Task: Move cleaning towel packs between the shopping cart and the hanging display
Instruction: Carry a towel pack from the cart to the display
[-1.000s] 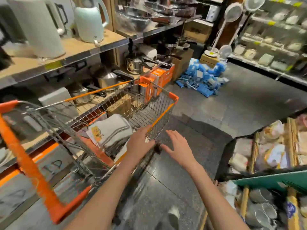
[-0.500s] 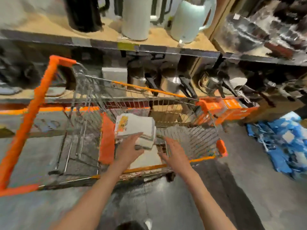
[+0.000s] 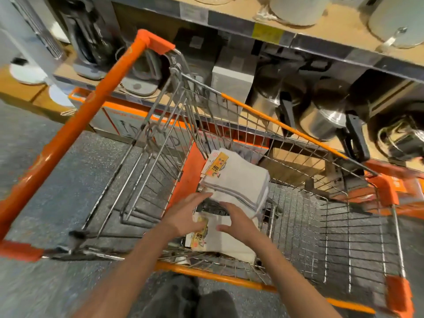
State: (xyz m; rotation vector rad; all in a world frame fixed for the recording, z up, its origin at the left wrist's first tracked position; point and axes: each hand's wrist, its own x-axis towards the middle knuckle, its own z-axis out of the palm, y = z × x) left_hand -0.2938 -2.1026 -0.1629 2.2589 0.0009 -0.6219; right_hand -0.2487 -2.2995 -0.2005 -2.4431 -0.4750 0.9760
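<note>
both hands reach down into the shopping cart (image 3: 286, 134), a wire basket with orange trim and an orange handle (image 3: 75, 131). two towel packs lie inside it, toward the handle end. the upper towel pack (image 3: 238, 177) is a folded grey stack with a yellow label at its far corner, and it rests tilted across the lower towel pack (image 3: 226, 243), which lies flat on the basket floor with its own yellow label showing. the left hand (image 3: 183, 216) has its fingers stretched out and relaxed, fingertips touching the near edge of the upper pack; it grips nothing. the right hand (image 3: 237, 222) is spread too, fingers loosely extended over the place where the two packs overlap, resting on them without closing round either. behind the cart a store shelf (image 3: 321, 40) carries kettles (image 3: 296, 8) on top, and steel pots (image 3: 325, 120) with black handles sit on the level below.
</note>
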